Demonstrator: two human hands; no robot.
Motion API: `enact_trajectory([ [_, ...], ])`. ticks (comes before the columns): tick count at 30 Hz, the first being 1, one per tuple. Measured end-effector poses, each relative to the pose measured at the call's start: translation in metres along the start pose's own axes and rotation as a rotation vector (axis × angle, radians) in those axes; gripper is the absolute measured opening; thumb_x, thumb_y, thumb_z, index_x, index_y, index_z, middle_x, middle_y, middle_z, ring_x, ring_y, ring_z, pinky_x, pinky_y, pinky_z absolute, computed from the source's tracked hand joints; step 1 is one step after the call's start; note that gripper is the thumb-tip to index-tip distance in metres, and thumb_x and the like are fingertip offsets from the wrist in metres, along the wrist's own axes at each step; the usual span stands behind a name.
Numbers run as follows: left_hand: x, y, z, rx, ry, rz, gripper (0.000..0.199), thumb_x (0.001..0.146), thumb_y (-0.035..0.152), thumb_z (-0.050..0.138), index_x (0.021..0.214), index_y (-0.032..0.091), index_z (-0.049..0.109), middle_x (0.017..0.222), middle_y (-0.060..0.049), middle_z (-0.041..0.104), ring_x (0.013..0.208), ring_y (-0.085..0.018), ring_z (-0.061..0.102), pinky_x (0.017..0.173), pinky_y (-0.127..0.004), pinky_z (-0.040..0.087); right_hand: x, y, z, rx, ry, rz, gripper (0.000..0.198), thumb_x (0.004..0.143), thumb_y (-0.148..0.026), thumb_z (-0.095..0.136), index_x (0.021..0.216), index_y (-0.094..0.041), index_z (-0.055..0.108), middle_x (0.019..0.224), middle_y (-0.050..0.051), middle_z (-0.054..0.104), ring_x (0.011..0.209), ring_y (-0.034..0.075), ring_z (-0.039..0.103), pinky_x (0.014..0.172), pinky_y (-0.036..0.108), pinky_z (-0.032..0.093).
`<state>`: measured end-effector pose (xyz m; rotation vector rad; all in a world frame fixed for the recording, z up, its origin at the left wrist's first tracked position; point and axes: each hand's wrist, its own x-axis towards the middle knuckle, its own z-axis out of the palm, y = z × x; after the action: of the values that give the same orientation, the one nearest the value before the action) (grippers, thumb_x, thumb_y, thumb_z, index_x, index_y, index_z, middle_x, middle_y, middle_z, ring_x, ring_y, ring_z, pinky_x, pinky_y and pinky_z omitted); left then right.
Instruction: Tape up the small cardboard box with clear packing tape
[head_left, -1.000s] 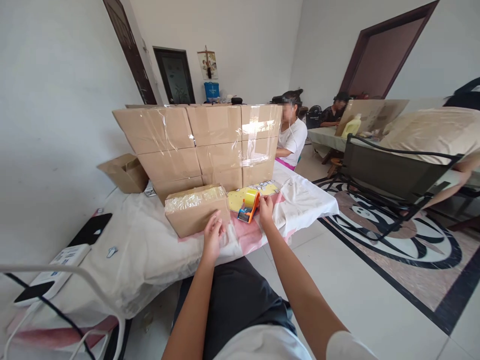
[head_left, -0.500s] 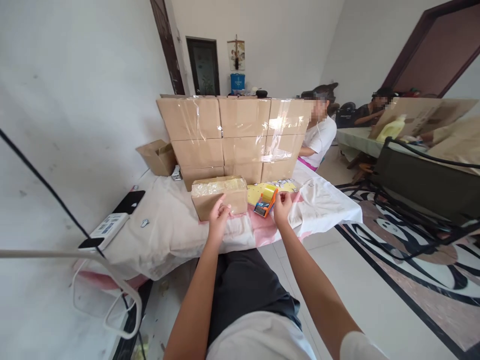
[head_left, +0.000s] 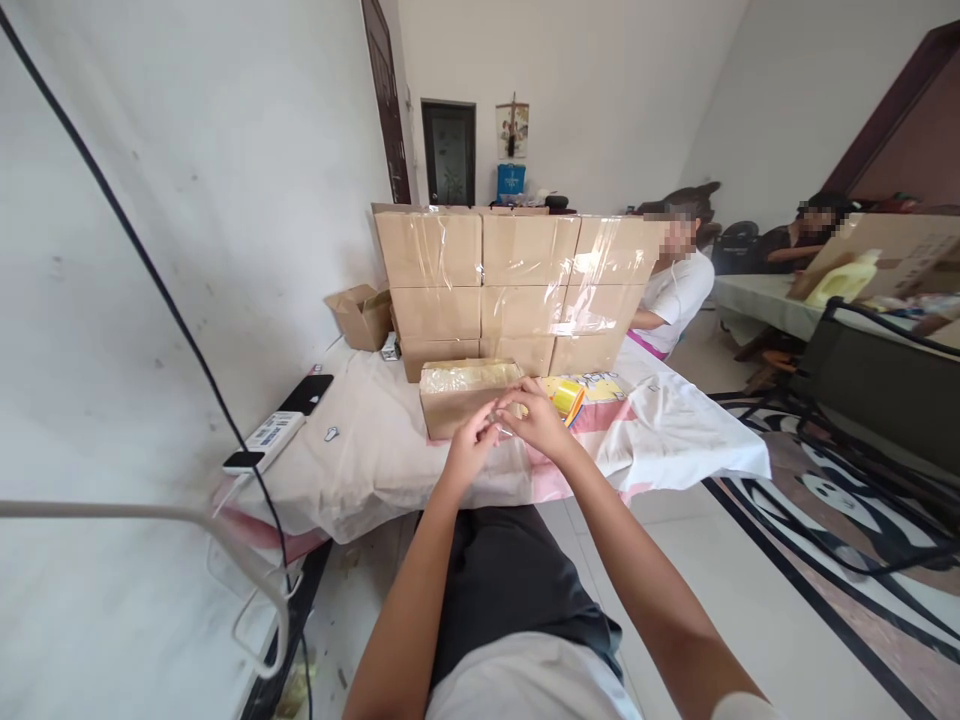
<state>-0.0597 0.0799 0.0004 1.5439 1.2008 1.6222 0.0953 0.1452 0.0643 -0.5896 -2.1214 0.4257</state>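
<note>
2 bare hands meet in front of a small cardboard box [head_left: 466, 396] on a cloth-covered table [head_left: 375, 470]. The left hand [head_left: 471, 450] and the right hand [head_left: 537, 420] have their fingertips together just before the box's near right corner, apparently pinching something small between them; what it is cannot be made out, and neither hand grips the box itself. The box, its top wrapped in crinkled clear film, lies just beyond and slightly left of the fingers, with the right hand's fingers overlapping its right end.

A yellow tape dispenser [head_left: 568, 399] lies on the cloth just right of the right hand, partly hidden behind it. Behind the small box rises a stack of taped cartons [head_left: 517, 285], 3 wide and 3 high. An open carton [head_left: 362, 316] sits at the far left of the table, and a phone [head_left: 306, 394] and a white device [head_left: 266, 440] lie along its left edge. A person in a white shirt [head_left: 679, 290] sits past the stack, another farther off at a second table [head_left: 757, 300].
</note>
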Motion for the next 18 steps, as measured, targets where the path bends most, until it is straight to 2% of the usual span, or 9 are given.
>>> enact_trajectory([
  [4,0.002,-0.004,0.003,-0.002,-0.01,-0.036,0.054,0.093,0.033,0.061,0.145,0.018,0.056,0.067,0.001,0.061,0.064,-0.017,0.06,0.066,-0.028,0.046,-0.008,0.007,0.009,0.046,0.052,0.004,0.009,0.09,-0.029,0.067,0.086,-0.025,0.074,0.107,0.008,0.061,0.107,0.026,0.056,0.098,0.044,0.046],
  [9,0.003,-0.012,0.007,-0.057,0.008,-0.087,0.073,0.09,0.036,0.068,0.155,0.017,0.041,0.066,0.003,0.059,0.063,-0.016,0.057,0.065,-0.027,0.045,-0.014,0.011,0.009,0.099,0.132,0.079,0.008,0.089,-0.028,0.067,0.083,-0.024,0.071,0.105,0.007,0.06,0.109,0.026,0.057,0.098,0.043,0.046],
  [14,0.004,-0.012,0.005,-0.049,0.004,-0.087,0.06,0.09,0.038,0.068,0.145,0.018,0.052,0.067,0.003,0.056,0.064,-0.015,0.056,0.064,-0.027,0.043,-0.013,0.013,0.007,0.197,0.142,0.118,0.01,0.088,-0.03,0.069,0.081,-0.023,0.072,0.103,0.007,0.06,0.111,0.025,0.058,0.099,0.041,0.046],
  [18,0.005,-0.006,0.003,-0.116,0.13,-0.075,0.062,0.088,0.041,0.07,0.143,0.019,0.051,0.071,0.002,0.057,0.069,-0.016,0.059,0.066,-0.027,0.047,0.012,0.014,0.005,0.269,0.111,0.089,0.013,0.088,-0.035,0.071,0.082,-0.024,0.074,0.106,0.006,0.062,0.116,0.025,0.057,0.105,0.043,0.042],
])
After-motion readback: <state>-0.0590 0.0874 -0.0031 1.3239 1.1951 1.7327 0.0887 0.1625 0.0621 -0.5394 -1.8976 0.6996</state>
